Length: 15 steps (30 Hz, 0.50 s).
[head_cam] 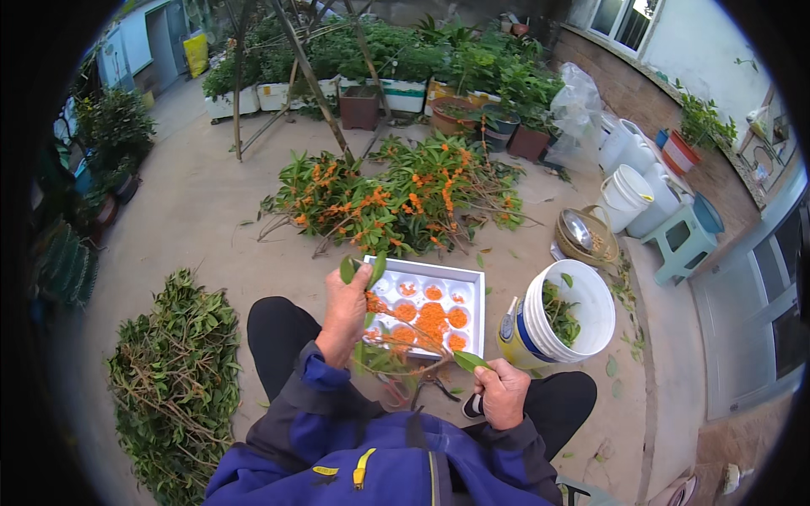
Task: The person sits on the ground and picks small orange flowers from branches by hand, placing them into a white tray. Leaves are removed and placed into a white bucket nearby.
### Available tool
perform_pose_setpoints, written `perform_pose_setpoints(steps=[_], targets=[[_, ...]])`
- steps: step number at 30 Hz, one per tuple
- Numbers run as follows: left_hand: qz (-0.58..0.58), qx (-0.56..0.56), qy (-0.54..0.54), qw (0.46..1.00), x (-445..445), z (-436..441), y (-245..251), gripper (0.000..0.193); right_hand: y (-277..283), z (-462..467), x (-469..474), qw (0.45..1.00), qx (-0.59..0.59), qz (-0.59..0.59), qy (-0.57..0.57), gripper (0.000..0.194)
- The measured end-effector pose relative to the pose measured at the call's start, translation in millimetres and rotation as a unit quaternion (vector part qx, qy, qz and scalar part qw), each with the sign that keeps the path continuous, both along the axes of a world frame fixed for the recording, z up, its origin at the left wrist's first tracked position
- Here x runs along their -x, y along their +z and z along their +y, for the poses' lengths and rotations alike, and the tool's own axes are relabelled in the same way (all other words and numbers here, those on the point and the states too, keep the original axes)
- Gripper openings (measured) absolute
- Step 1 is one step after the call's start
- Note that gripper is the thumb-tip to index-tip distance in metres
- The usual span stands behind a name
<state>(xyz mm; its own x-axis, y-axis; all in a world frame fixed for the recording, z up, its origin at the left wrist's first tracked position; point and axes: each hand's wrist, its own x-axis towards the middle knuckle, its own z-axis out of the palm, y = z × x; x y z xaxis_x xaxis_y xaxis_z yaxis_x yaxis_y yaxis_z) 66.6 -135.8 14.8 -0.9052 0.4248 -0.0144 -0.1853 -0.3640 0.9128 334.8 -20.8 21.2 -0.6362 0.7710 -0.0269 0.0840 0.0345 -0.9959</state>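
My left hand (342, 310) grips a leafy twig (438, 365) with small orange blossoms, probably osmanthus. The twig slants across a white tray (480, 303) with round wells. Loose orange petals (432, 322) fill some wells and heap over the middle of the tray. Between thumb and fingers, my right hand (503, 392) pinches a green leaf (470, 361) at the twig's lower right end; I cannot tell whether the leaf is still attached. Below the tray, dark-handled pruning shears (433, 384) and a red-handled cutting tool (393, 391) lie on the ground.
Cut flowering branches (405, 196) are piled beyond the tray. On the left lies a heap of stripped leafy twigs (174, 373). A white bucket (598, 316) holding leaves stands at right, near a woven basket (607, 237) and a plastic stool (680, 237). Wooden poles (310, 76) lean behind.
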Motion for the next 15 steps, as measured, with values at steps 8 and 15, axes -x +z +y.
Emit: perform_pose_setpoints(steps=[8,15], targets=[[0.014,0.016,0.007,1.0,-7,1,0,0.013,21,67,-3,0.992,-0.072,-0.018,-0.106,0.015],[-0.001,-0.021,-0.05,0.999,-21,8,21,0.017,-9,211,-22,0.82,-0.475,-0.277,-0.158,0.045]])
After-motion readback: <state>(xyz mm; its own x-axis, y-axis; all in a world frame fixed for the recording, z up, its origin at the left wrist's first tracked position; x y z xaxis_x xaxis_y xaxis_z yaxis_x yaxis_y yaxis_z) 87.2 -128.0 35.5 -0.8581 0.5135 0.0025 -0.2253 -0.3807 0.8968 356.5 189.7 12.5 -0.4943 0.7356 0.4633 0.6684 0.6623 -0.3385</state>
